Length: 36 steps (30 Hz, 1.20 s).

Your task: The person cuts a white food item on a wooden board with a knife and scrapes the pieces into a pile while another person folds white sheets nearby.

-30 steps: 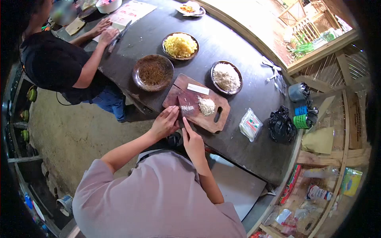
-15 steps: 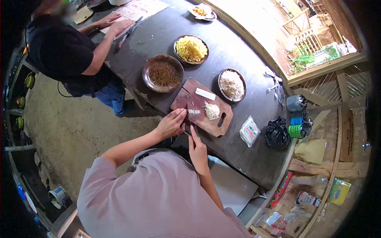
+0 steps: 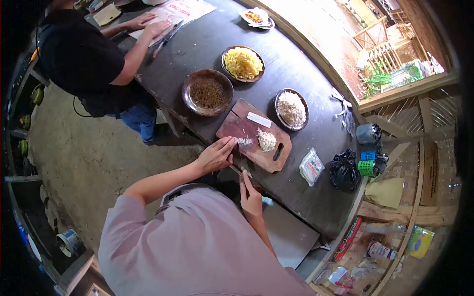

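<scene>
A wooden cutting board (image 3: pixel 238 129) lies near the table edge in front of me. My left hand (image 3: pixel 217 154) rests at its near left corner, fingers bent and fingertips pressed at a row of thin white strips (image 3: pixel 244 141). My right hand (image 3: pixel 251 200) is closed round a knife (image 3: pixel 246 172), held just off the board's near edge; the blade is small and partly hard to make out. Also on the board are a heap of fine white shreds (image 3: pixel 267 141) and an uncut white block (image 3: pixel 259 119).
Around the board stand a brown bowl (image 3: pixel 190 85) with dark crumbs, a bowl of yellow pieces (image 3: pixel 242 63) and a bowl of pale flour-like powder (image 3: pixel 292 108). A white packet (image 3: pixel 311 166) and a black plastic bag (image 3: pixel 345 170) lie right. Another person (image 3: pixel 81 54) works at the far left.
My right hand with the knife has drawn back to the right, away from my left hand and the strips. My left hand stays at the board's corner. The view has shifted slightly.
</scene>
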Tool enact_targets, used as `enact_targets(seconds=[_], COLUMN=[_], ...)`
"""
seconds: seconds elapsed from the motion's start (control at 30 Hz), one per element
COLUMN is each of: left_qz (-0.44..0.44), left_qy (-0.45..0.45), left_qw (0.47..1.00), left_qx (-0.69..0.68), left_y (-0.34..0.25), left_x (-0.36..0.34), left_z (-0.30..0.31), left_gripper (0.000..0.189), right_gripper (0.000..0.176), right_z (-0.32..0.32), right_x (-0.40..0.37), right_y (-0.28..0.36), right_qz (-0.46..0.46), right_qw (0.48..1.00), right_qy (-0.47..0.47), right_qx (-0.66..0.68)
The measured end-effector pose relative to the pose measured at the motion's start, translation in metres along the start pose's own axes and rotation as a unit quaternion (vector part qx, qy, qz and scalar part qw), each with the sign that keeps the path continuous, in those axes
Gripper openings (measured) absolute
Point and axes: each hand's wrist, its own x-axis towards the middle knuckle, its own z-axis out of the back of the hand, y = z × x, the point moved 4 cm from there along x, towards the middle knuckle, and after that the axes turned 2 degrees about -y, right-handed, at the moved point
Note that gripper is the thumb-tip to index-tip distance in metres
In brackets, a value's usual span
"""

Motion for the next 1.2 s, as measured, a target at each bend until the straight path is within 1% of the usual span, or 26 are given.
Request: enact_targets(seconds=[0.03, 0.07, 0.1, 0.13, 0.17, 0.23, 0.27, 0.33, 0.37, 0.43, 0.5, 0.57, 0.63, 0.67, 0.73, 0.77, 0.83, 0.9, 0.97, 1.0, 1.03, 1.1, 1.13, 1.2], left_qz=[0.002, 0.002, 0.002, 0.002, 0.004, 0.007, 0.007, 0.011, 0.007, 0.006, 0.01, 0.017, 0.003, 0.004, -0.018, -0.014, -0.006, -0.001, 0.023, 0.023, 0.018, 0.0, 0.004, -0.011], left_qy=[-0.002, 0.009, 0.02, 0.017, 0.015, 0.01, 0.002, -0.008, -0.013, -0.016, -0.029, -0.02, -0.015, -0.015, -0.02, -0.021, -0.035, -0.02, -0.021, -0.022, -0.022, -0.013, -0.013, -0.031], left_qw=[1.0, 1.0, 1.0, 1.0, 1.0, 1.0, 1.0, 1.0, 1.0, 1.0, 0.999, 0.999, 0.999, 0.999, 0.998, 0.997, 0.999, 1.0, 0.999, 0.999, 0.999, 0.999, 0.999, 0.997], left_qx=[0.001, 0.012, 0.023, 0.024, 0.015, 0.004, 0.004, 0.007, 0.009, 0.009, -0.011, -0.02, 0.029, 0.033, 0.063, 0.066, 0.041, 0.021, 0.024, 0.018, 0.02, 0.047, 0.048, 0.074], left_y=[0.0, 0.0, 0.001, 0.001, 0.002, 0.001, 0.001, 0.001, -0.001, -0.002, -0.001, -0.001, 0.0, 0.001, -0.001, 0.001, -0.001, -0.002, 0.0, 0.001, 0.003, 0.002, 0.001, -0.001], left_x=[-0.003, -0.005, -0.006, -0.006, -0.008, -0.007, -0.006, -0.002, 0.001, 0.0, -0.002, -0.004, -0.003, -0.003, -0.001, 0.001, 0.0, -0.004, -0.007, -0.007, -0.006, -0.006, -0.003, 0.0], left_z=[-0.001, -0.004, -0.007, -0.009, -0.01, -0.01, -0.009, -0.002, 0.003, 0.006, 0.002, -0.007, -0.005, -0.003, 0.002, 0.001, 0.0, -0.002, -0.008, -0.008, -0.008, -0.009, -0.004, 0.004], left_gripper=[0.056, 0.06, 0.065, 0.065, 0.066, 0.067, 0.065, 0.063, 0.062, 0.06, 0.059, 0.059, 0.058, 0.058, 0.059, 0.059, 0.06, 0.06, 0.061, 0.06, 0.06, 0.059, 0.059, 0.052], right_gripper=[0.046, 0.046, 0.047, 0.046, 0.046, 0.046, 0.046, 0.046, 0.046, 0.046, 0.046, 0.046, 0.048, 0.048, 0.047, 0.047, 0.048, 0.047, 0.048, 0.048, 0.048, 0.047, 0.047, 0.047], right_z=[-0.004, -0.005, -0.004, -0.004, -0.002, -0.006, -0.007, -0.004, -0.003, 0.002, -0.003, -0.005, -0.009, -0.011, -0.003, -0.001, 0.002, -0.003, -0.007, -0.007, -0.007, -0.002, 0.0, -0.001], right_x=[0.004, 0.012, 0.02, 0.029, 0.036, 0.044, 0.039, 0.017, 0.012, 0.005, 0.024, 0.039, 0.046, 0.041, 0.018, 0.014, 0.006, 0.024, 0.046, 0.05, 0.047, 0.026, 0.016, 0.0], right_y=[0.001, 0.009, 0.019, 0.028, 0.037, 0.038, 0.031, 0.018, 0.011, 0.013, 0.025, 0.035, 0.039, 0.033, 0.026, 0.019, 0.015, 0.025, 0.041, 0.041, 0.038, 0.029, 0.02, 0.004], right_qz=[0.003, 0.082, 0.162, 0.104, 0.105, 0.003, 0.005, 0.101, 0.105, 0.094, 0.079, 0.063, 0.025, 0.028, 0.173, 0.178, 0.074, 0.063, 0.057, 0.066, 0.067, 0.117, 0.118, 0.077], right_qw=[1.0, 0.994, 0.978, 0.99, 0.99, 1.0, 1.0, 0.992, 0.992, 0.994, 0.995, 0.997, 0.999, 0.999, 0.978, 0.977, 0.996, 0.997, 0.998, 0.997, 0.997, 0.989, 0.99, 0.995], right_qy=[0.001, -0.06, -0.119, -0.081, -0.083, -0.01, -0.01, -0.072, -0.068, -0.06, -0.051, -0.046, -0.022, -0.021, -0.117, -0.114, -0.05, -0.048, -0.034, -0.042, -0.046, -0.073, -0.07, -0.051], right_qx=[-0.002, 0.027, 0.056, 0.049, 0.049, -0.001, -0.003, 0.031, 0.029, 0.018, 0.014, 0.012, -0.005, -0.002, 0.003, 0.003, -0.008, -0.013, 0.013, 0.015, 0.017, 0.044, 0.044, 0.026])
